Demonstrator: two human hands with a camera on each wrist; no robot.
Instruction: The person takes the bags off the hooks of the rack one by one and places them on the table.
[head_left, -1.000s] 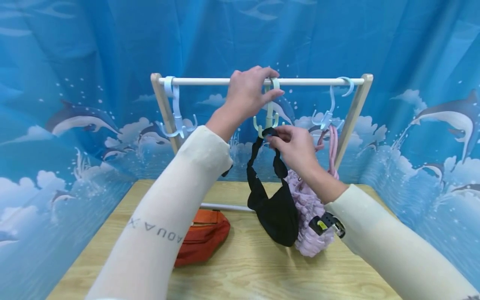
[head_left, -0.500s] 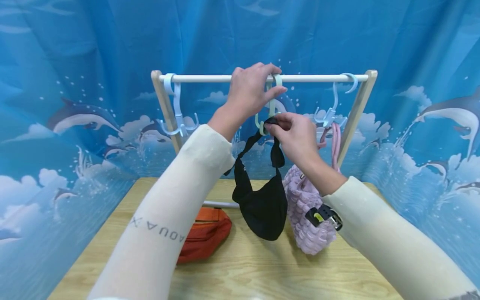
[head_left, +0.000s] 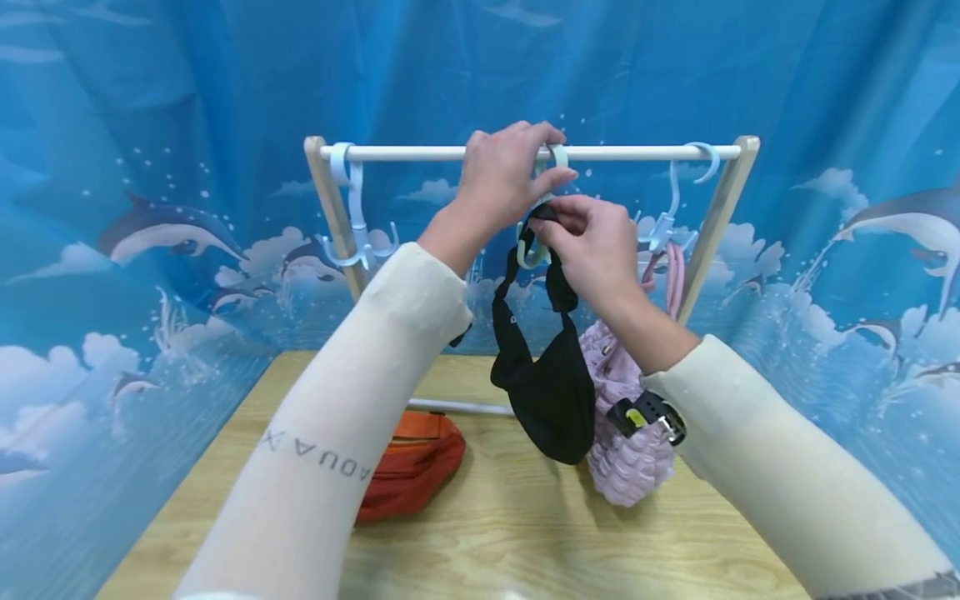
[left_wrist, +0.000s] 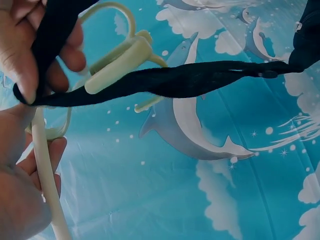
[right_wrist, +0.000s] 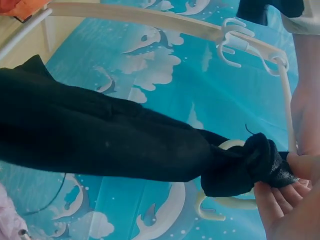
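Note:
In the head view my left hand [head_left: 498, 171] grips the white rail [head_left: 630, 153] at the top of a pale green multi-prong hook [head_left: 534, 254]. Its fingers lie over the rail, and the thumb points right beside the hook's stem. My right hand [head_left: 592, 246] pinches the top of the strap of a black shoulder bag [head_left: 551, 400] close to that stem. The bag hangs below on its looped strap. The strap [left_wrist: 185, 77] passes right across the hook's prongs in the left wrist view. Bunched black strap cloth [right_wrist: 240, 167] partly covers the hook in the right wrist view.
A lilac ruffled bag [head_left: 626, 433] hangs by pink handles from a light blue hook [head_left: 660, 229] at right. Another light blue hook [head_left: 360, 242] hangs at left. A red-orange waist bag [head_left: 420, 467] lies on the wooden table [head_left: 480, 550], partly behind the left sleeve.
My right hand has raised the black strap from the hook's lower prongs up toward its stem. The black bag swung left, then back right. My left hand stays at the rail.

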